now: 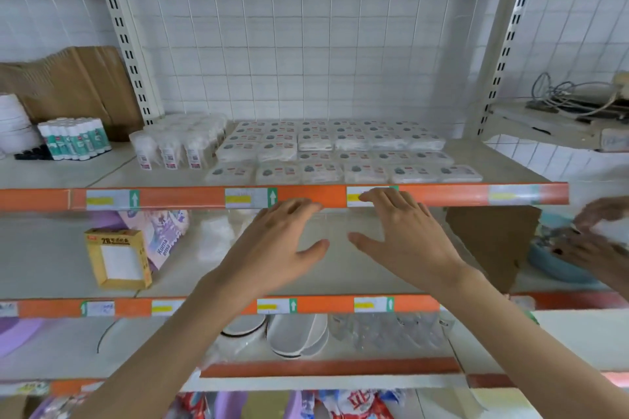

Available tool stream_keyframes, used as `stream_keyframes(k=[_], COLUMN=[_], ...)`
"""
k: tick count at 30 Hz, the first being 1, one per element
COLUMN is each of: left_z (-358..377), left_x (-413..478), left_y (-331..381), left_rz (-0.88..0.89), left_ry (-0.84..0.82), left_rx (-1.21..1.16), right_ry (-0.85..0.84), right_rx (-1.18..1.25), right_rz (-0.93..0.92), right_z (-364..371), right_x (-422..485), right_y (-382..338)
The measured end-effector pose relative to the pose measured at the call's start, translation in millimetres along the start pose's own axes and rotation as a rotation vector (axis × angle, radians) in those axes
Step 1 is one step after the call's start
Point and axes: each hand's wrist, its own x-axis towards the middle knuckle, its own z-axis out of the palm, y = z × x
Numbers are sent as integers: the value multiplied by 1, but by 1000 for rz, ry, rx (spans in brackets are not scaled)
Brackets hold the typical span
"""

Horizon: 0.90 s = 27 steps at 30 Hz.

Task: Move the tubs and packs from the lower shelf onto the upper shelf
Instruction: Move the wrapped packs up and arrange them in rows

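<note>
Both hands are hovering spread and empty. The left hand (282, 241) and right hand (398, 235) are lying palm down, side by side, with thumbs pointing toward each other and fingertips reaching up to the orange edge strip (190, 197) of the upper shelf (503, 163). I cannot tell whether they are touching it.

The packs (340, 153) are sitting in flat rows on that shelf at twelve o'clock from the hands, and the tubs (177, 143) are standing clustered at about ten o'clock. The packs look soft, light and film-wrapped, so they are probably slippery. Gripping across the short sides or scooping from beneath would suit them. The tubs look like thin clear plastic, light and tippy, and are best taken round the body.

The lower shelf (51, 265) is showing only a yellow box (117, 258) and a purple pack (163, 228) at nine o'clock.

Open room is lying along the upper shelf's front lip and at its two o'clock end. The strip overhangs, so anything lifted must clear it. At three o'clock another person's hands (599, 231) are working over a blue basin (551, 262), crowding that side.
</note>
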Motion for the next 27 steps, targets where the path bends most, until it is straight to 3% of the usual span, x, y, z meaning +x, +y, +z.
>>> stream_keyframes(k=[14,27], left_z=[91,217], left_x=[-48,14], left_y=[-13,-93], left_rz=[-191,-229], left_ry=[-154,-301], left_rx=[-12,39], right_ry=[-208,-365], right_rx=[59,77], right_rz=[13,170], right_z=[68,211], right_x=[-48,30], right_y=[20,54])
